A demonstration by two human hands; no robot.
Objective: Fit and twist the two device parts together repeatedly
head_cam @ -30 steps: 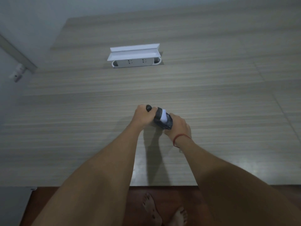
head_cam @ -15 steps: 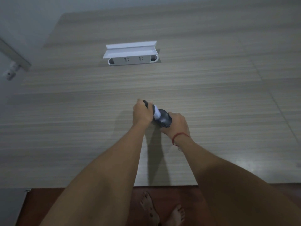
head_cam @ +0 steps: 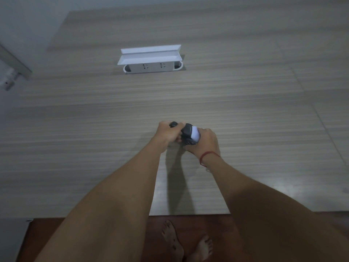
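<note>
Both hands meet over the middle of a wood-grain table [head_cam: 245, 103]. My left hand [head_cam: 167, 134] grips the thin black handle end [head_cam: 173, 124] of a small dark object, its fingers curled round it. My right hand [head_cam: 204, 141] holds the wider black head with a white, lit-looking face [head_cam: 191, 135], which tilts up and to the right. A red string circles my right wrist. The middle of the object is hidden between the two hands, just above the tabletop.
A white pop-up socket box [head_cam: 151, 62] with its lid raised sits in the table farther back. A grey wall rail and fitting [head_cam: 11, 72] are at the left. Bare feet [head_cam: 187, 244] stand on a dark reddish floor below the table's near edge.
The object's white-faced head has turned from pointing left of my right hand to tilting up toward the right. Both hands stayed together at the same spot; the view shifted slightly.
</note>
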